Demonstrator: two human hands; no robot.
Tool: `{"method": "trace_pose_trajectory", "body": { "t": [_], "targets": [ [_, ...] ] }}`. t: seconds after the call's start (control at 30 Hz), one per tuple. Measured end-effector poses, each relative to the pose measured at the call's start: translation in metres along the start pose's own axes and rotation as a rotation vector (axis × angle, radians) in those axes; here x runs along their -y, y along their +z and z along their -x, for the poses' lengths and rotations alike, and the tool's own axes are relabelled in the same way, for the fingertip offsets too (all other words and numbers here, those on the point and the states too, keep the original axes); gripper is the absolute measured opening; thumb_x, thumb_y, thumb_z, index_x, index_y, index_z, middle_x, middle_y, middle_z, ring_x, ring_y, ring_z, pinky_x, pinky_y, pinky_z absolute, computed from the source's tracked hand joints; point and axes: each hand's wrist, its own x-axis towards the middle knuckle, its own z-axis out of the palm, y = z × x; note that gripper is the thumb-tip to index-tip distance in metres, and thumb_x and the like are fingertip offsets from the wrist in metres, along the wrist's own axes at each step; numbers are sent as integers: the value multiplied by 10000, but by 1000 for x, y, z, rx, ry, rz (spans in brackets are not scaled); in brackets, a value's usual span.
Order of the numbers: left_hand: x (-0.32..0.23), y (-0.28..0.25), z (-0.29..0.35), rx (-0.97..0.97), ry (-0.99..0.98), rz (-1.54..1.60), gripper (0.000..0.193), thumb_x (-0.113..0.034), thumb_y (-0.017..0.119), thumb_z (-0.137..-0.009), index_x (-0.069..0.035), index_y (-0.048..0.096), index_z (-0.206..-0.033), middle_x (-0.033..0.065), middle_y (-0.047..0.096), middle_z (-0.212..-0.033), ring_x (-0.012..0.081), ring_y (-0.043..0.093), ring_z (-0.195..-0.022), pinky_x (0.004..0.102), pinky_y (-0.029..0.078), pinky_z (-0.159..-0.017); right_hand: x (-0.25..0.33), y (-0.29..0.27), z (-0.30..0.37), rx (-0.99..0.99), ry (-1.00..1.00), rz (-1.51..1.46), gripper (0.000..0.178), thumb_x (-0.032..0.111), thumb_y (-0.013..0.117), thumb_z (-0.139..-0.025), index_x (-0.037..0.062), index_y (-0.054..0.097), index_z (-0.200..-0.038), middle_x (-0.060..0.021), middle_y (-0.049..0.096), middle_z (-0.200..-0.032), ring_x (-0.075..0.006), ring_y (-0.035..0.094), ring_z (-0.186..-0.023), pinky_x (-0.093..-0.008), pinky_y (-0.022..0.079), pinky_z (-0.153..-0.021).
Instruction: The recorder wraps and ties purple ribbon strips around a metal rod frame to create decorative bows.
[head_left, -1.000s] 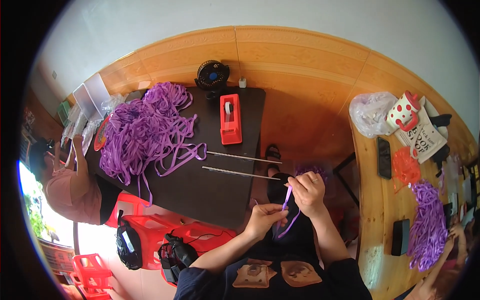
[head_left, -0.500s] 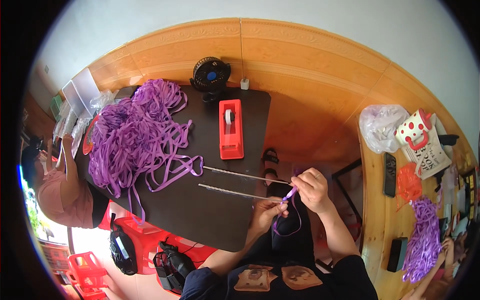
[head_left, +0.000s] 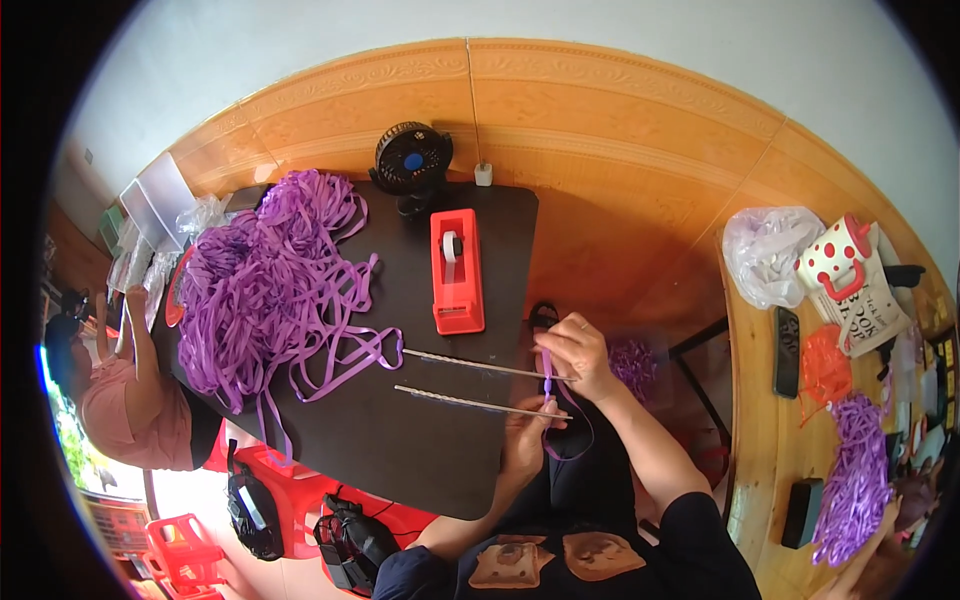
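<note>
Two thin metal rods, an upper rod and a lower rod, stick out past the right edge of the dark table. A purple ribbon runs across them near their right ends, a loop of it hanging below. My right hand pinches the ribbon above the upper rod. Beside the lower rod's end, my left hand closes its fingers on the ribbon's lower part. A big heap of purple ribbons covers the table's left side; one loop reaches the upper rod's left end.
A red tape dispenser and black fan stand on the table. Rightward, a wooden table bears a phone, dotted mug and more purple ribbons. Another person is at the far left, over red stools.
My right hand has moved left and slightly up, bringing the ribbon across the rods near their ends. My left hand stays by the lower rod. The view has shifted a little.
</note>
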Motion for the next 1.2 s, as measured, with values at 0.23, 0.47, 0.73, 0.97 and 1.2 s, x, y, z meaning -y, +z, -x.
{"method": "trace_pose_trajectory", "body": {
  "t": [0.23,0.47,0.73,0.97,1.2],
  "targets": [
    [16,-13,44,-30,25,-27,138,-97,581,-904,7,610,-990,107,663,-863,151,636,-800,263,508,-742,16,34,73,68,265,-39,187,13,706,-647,32,671,-830,-88,620,-758,-263,574,-690,-343,453,-617],
    [14,-39,100,28,93,-335,74,-45,615,-871,16,646,-897,31,632,-813,72,555,-742,196,423,-721,84,46,119,-106,448,-120,70,41,681,-749,8,628,-782,-98,559,-697,-255,546,-626,-340,432,-562],
    [-26,-68,131,304,-117,-227,77,-43,594,-879,26,627,-887,26,629,-807,68,561,-733,199,444,-693,161,37,172,-7,576,-299,132,123,620,-831,-5,602,-804,-79,542,-676,-211,521,-655,-322,389,-591],
    [-52,-86,132,368,-324,-194,96,-52,579,-889,34,607,-921,81,641,-820,120,596,-749,241,466,-696,210,40,216,134,1036,-730,171,145,562,-904,2,653,-887,-46,644,-796,-106,586,-697,-217,426,-616],
    [-46,-98,128,311,-242,-179,59,-20,555,-892,23,595,-899,91,634,-839,157,611,-773,279,486,-706,224,40,223,328,1295,-884,213,230,588,-906,42,687,-922,-30,687,-815,-74,631,-747,-190,453,-617]
  ]
}}
